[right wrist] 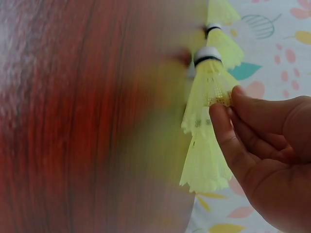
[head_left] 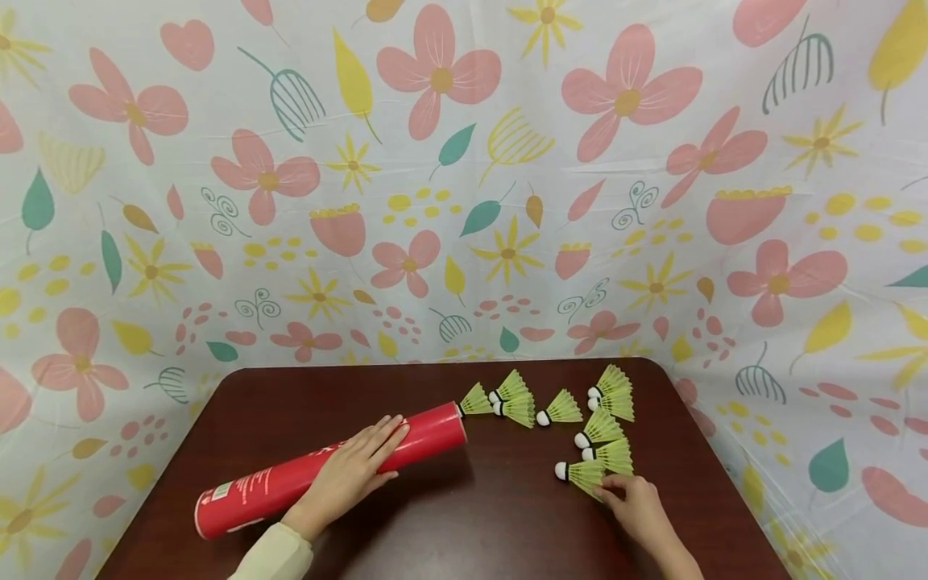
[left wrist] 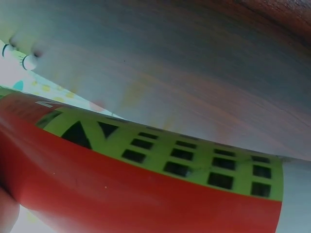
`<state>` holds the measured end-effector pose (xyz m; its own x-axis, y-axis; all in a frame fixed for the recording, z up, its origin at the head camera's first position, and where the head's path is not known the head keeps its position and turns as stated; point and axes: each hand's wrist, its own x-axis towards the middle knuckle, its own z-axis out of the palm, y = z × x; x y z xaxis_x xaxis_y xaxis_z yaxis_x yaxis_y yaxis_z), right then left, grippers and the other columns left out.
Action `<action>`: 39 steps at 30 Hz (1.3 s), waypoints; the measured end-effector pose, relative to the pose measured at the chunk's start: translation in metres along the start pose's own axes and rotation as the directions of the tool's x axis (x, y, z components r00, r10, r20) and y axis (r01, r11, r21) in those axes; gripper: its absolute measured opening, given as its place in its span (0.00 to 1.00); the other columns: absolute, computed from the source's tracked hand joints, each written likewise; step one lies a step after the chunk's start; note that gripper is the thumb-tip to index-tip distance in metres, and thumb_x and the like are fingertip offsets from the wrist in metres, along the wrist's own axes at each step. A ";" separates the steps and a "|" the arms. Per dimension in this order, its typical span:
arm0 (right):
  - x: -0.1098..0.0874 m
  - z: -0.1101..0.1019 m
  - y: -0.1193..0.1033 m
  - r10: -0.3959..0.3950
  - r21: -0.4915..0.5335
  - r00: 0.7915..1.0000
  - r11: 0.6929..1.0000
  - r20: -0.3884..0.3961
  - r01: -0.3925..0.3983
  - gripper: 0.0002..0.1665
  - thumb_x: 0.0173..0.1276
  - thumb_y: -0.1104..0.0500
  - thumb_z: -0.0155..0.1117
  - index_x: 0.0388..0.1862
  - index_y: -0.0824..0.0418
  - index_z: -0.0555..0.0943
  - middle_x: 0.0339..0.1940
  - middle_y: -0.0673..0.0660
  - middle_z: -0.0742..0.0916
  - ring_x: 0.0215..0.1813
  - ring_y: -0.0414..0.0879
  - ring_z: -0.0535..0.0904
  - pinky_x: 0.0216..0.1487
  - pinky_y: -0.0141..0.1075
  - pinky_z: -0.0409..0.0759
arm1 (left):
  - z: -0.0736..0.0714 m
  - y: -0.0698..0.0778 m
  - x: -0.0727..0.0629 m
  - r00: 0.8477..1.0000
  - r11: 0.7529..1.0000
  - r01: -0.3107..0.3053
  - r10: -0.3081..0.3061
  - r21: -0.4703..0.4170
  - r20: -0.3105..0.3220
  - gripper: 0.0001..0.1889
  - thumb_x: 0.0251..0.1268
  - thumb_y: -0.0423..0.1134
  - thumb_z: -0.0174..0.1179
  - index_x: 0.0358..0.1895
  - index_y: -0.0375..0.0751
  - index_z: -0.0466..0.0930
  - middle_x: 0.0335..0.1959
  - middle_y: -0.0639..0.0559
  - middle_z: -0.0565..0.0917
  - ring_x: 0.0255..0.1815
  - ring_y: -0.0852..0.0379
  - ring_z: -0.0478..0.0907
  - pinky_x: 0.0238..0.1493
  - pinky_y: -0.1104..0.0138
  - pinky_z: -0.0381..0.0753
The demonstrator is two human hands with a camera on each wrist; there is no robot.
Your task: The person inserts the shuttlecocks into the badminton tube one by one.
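A long red shuttlecock tube (head_left: 264, 487) lies slanted across the left half of the table. My left hand (head_left: 351, 475) grips it from above, fingers over its top and thumb on the near side. In the left wrist view the tube's red wall and a green printed band (left wrist: 180, 158) fill the lower part. On the right, my right hand (head_left: 641, 513) pinches the skirt of a yellow shuttlecock (head_left: 577, 475) between thumb and forefinger. Its white cork (right wrist: 208, 52) points away from the hand in the right wrist view, where another yellow skirt (right wrist: 206, 167) shows just below.
Several more yellow shuttlecocks lie in a bent row: one (head_left: 476, 400) by the tube's right end, a pair (head_left: 515, 399), a single one (head_left: 564, 408), and others (head_left: 612, 395) along the right. The dark brown table (head_left: 464, 532) meets a flower-patterned cloth (head_left: 464, 201) behind.
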<state>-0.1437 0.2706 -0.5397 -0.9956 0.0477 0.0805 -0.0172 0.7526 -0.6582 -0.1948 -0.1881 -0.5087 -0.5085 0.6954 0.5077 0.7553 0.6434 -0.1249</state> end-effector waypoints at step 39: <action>0.049 0.038 -0.091 -0.320 0.183 0.920 0.914 -0.225 0.362 0.07 0.56 0.67 0.72 0.34 0.60 0.89 0.33 0.53 0.89 0.34 0.46 0.85 0.32 0.34 0.82 | 0.001 0.004 0.001 1.000 1.000 0.006 -0.006 -0.006 0.025 0.47 0.48 0.47 0.75 0.72 0.41 0.62 0.71 0.44 0.66 0.69 0.46 0.67 0.63 0.56 0.71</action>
<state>-0.1944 0.1793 -0.5045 -0.8902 -0.0488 0.4529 -0.3929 0.5852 -0.7093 -0.1930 -0.1843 -0.5096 -0.5233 0.6992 0.4870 0.7543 0.6460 -0.1169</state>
